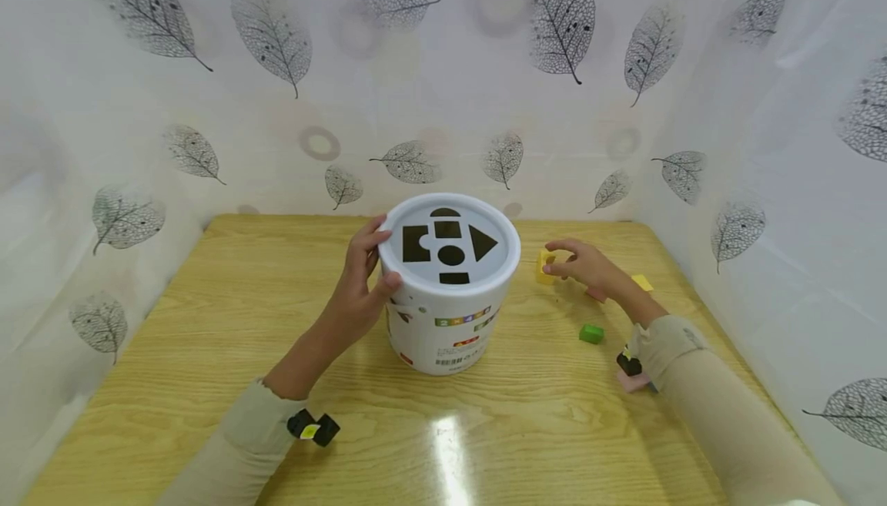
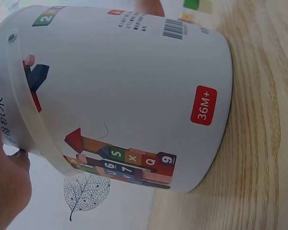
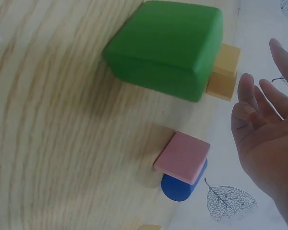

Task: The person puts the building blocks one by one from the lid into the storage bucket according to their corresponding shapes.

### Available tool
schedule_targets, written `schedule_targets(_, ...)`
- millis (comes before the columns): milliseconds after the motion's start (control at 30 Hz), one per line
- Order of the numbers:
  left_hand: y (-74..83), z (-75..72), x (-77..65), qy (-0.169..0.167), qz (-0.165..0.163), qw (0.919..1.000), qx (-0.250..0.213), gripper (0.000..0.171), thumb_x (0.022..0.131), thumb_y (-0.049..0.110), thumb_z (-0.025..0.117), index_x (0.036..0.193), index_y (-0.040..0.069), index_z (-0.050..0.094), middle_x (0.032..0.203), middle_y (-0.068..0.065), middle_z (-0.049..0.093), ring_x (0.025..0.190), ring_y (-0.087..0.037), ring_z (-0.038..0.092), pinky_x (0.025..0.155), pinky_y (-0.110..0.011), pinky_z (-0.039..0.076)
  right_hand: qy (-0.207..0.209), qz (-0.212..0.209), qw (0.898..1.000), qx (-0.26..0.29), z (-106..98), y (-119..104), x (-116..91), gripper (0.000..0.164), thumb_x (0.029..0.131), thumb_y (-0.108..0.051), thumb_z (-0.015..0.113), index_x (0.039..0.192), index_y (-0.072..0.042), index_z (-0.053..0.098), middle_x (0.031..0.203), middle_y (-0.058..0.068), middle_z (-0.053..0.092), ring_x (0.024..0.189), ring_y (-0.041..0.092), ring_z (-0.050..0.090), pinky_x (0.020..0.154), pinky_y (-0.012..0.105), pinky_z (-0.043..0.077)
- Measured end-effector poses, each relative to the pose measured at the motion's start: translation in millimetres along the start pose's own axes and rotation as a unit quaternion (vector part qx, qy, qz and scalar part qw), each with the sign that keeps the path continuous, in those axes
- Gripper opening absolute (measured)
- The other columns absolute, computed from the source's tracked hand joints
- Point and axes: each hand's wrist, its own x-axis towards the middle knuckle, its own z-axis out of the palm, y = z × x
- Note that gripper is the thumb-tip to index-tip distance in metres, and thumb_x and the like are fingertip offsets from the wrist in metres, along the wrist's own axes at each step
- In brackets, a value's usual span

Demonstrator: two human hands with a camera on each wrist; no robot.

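Observation:
A white bucket (image 1: 443,336) stands upright on the table, its lid (image 1: 499,259) cut with shaped holes: a triangle, a circle, a square and others. My left hand (image 1: 356,279) grips the bucket's rim on the left side, thumb at the near edge and fingers round the far side. To the right of the bucket, my right hand (image 1: 589,269) reaches over the table with parted fingers, thumb and fingertips right at a yellow block (image 1: 543,267). In the right wrist view its fingers are loosely bent, close to the yellow block (image 3: 223,72).
A green block (image 1: 591,333) lies nearer me. Beyond it in the right wrist view, a pink block (image 3: 185,155) overlaps a blue block (image 3: 176,188). Another yellow block (image 1: 642,283) and a pink block (image 1: 632,381) lie by my right forearm. Leaf-patterned curtains (image 1: 443,105) surround the table.

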Motion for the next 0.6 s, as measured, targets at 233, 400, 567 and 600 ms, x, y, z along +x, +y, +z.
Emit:
schedule_targets(233, -1.9, 0.0, 0.6, -0.002, 0.001, 1.0, 0.0, 0.078, 0.098, 0.064, 0.047, 0.148, 0.008, 0.026, 0.167, -0.007, 0.01, 0.154, -0.029, 0.019, 0.124, -0.049, 0.021, -0.008, 0.0, 1.0, -0.018, 1.1, 7.9, 8.4, 0.073, 0.098, -0.035, 0.068, 0.154, -0.002, 0.035, 0.157, 0.024, 0.035, 0.106, 0.036, 0.066, 0.094, 0.053, 0.054)
schedule_targets(400, -3.6, 0.0, 0.1, -0.002, 0.001, 1.0, -0.001, 0.078, 0.098, 0.064, 0.047, 0.148, 0.009, 0.026, 0.167, -0.007, 0.01, 0.154, -0.029, 0.019, 0.124, -0.051, 0.021, -0.016, 0.005, 0.999, -0.03, 1.7, 10.0, 12.5, 0.074, 0.097, -0.033, 0.07, 0.153, 0.001, 0.035, 0.156, 0.025, 0.036, 0.104, 0.034, 0.067, 0.093, 0.051, 0.054)
schedule_targets(567, -4.7, -0.2, -0.3, 0.0, 0.004, 1.0, 0.001, 0.078, 0.098, 0.064, 0.047, 0.148, 0.009, 0.027, 0.167, -0.007, 0.011, 0.154, -0.029, 0.019, 0.124, -0.05, 0.021, -0.019, 0.008, 0.999, -0.034, 2.0, 11.5, 14.3, 0.074, 0.097, -0.031, 0.069, 0.153, 0.001, 0.034, 0.154, 0.026, 0.039, 0.104, 0.034, 0.067, 0.092, 0.05, 0.054)
schedule_targets(600, -4.7, -0.2, -0.4, 0.001, 0.005, 1.0, 0.0, 0.078, 0.098, 0.064, 0.047, 0.148, 0.009, 0.027, 0.167, -0.007, 0.011, 0.154, -0.029, 0.019, 0.124, -0.049, 0.021, -0.018, 0.008, 0.999, -0.036, 2.1, 11.8, 14.4, 0.073, 0.097, -0.03, 0.069, 0.153, 0.001, 0.034, 0.154, 0.026, 0.039, 0.103, 0.033, 0.067, 0.092, 0.05, 0.054)
